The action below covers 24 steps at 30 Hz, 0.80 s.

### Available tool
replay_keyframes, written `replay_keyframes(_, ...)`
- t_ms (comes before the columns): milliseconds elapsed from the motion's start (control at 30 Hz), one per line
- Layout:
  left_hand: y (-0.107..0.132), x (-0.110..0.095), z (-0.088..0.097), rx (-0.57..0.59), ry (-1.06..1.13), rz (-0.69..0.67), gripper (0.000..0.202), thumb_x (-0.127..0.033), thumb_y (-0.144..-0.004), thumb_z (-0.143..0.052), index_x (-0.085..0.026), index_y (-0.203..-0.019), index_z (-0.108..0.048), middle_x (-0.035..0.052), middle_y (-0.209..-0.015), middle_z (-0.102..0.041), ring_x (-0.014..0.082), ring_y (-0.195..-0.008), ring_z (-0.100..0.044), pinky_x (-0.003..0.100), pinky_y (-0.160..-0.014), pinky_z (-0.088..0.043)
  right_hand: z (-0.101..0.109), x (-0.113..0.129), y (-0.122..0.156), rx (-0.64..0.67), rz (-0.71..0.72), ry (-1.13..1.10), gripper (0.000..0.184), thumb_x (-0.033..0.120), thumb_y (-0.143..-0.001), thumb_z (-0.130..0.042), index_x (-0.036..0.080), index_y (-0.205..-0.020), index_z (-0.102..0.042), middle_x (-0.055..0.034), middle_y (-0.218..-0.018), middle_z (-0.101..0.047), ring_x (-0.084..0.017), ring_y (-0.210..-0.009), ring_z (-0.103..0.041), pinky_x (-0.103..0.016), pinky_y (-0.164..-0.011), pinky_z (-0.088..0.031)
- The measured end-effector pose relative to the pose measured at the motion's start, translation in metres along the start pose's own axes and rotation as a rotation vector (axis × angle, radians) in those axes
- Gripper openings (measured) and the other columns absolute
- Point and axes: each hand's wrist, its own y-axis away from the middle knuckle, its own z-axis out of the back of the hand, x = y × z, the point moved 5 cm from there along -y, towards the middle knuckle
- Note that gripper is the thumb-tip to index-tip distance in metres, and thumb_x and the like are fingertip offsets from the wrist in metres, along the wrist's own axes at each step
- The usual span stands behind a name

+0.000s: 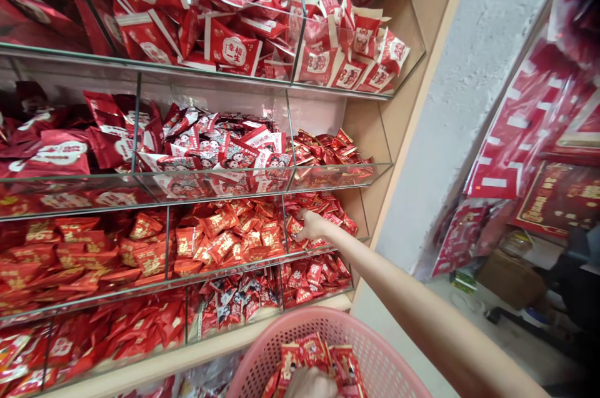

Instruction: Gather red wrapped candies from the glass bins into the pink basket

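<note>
Basically, right hand [312,227] is inside the far-right compartment of the second row from the bottom, touching red packets [344,223] there; fingers look bent, but can't tell if they grip one. Left hand [312,383] is down at the bottom edge, knuckles up, on the packets in the basket [309,348]; fingertips hidden, so grip can't be told. Pink basket [391,354] sits in front of the lowest row, cut off by the frame bottom; its perforated wall curves up around the load, which lies to the left and middle.

Edges: access is through the slot between this row's front edge and the glass lip [337,178] of the row above. Glass divider [284,223] stands just left of the fingers, wooden side panel [405,110] closes the right side. Right forearm [398,279] slants in from lower right, passing in front of the panel's lower part; room to move is on the outer side, toward the grey wall [440,104].

Around: gold-edged packets [328,148] directly above, LUCK packets [314,279] directly below, gold-lettered packets [220,235] across the divider. Far right: hanging red goods [510,129] in clear plastic and a cardboard box [513,276] on the floor, both well apart from the hands.
</note>
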Motion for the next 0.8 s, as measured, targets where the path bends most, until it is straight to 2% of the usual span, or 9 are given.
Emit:
replay_keyframes(233,-0.002,-0.001,-0.001,0.041,-0.008,0.029,0.029,-0.037,-0.079,-0.046,-0.019,-0.075,-0.068,0.0063,-0.084,-0.071,0.0182,-0.077,-0.065,0.023,-0.054,-0.031,0.002,0.004,0.005,0.078,0.091,0.073,0.05,0.015,-0.045,-0.073,0.018,-0.094,-0.061,-0.0012,-0.089,-0.065,-0.018,-0.081,-0.058,-0.02,-0.062,-0.042)
replay_keyframes(433,-0.002,0.001,-0.002,0.003,0.009,0.009,0.026,-0.033,-0.078,-0.047,-0.02,-0.07,-0.067,0.0027,-0.079,-0.071,0.0146,-0.071,-0.064,0.021,-0.052,-0.031,0.026,0.003,0.01,0.134,0.171,0.179,0.041,0.008,-0.044,-0.069,0.018,-0.084,-0.064,0.0018,-0.073,-0.063,-0.014,-0.067,-0.057,-0.018,-0.051,-0.037)
replay_keyframes(533,-0.001,0.001,-0.002,-0.011,0.02,-0.012,0.027,-0.033,-0.078,-0.046,-0.02,-0.069,-0.067,0.0027,-0.079,-0.071,0.0141,-0.07,-0.064,0.021,-0.051,-0.03,0.034,-0.004,0.015,0.16,0.129,0.209,0.041,0.004,-0.04,-0.068,0.019,-0.078,-0.064,0.0046,-0.062,-0.059,-0.014,-0.062,-0.056,-0.019,-0.05,-0.038)
replay_keyframes(633,0.0,0.0,0.0,-0.014,0.028,-0.025,0.027,-0.034,-0.078,-0.045,-0.02,-0.068,-0.067,0.0024,-0.078,-0.071,0.0131,-0.068,-0.063,0.021,-0.05,-0.028,0.029,-0.006,0.019,0.217,0.116,0.284,0.037,0.002,-0.04,-0.066,0.02,-0.073,-0.064,0.005,-0.057,-0.057,-0.015,-0.059,-0.056,-0.022,-0.051,-0.039)
replay_keyframes(800,0.004,-0.003,0.006,-0.048,0.028,-0.023,0.022,-0.027,-0.075,-0.047,-0.02,-0.065,-0.065,-0.0002,-0.072,-0.069,0.0094,-0.061,-0.058,0.021,-0.049,-0.023,0.021,0.0,0.021,0.193,0.094,0.381,0.03,-0.005,-0.039,-0.06,0.019,-0.058,-0.06,0.0022,-0.058,-0.058,-0.02,-0.068,-0.059,-0.025,-0.06,-0.042)
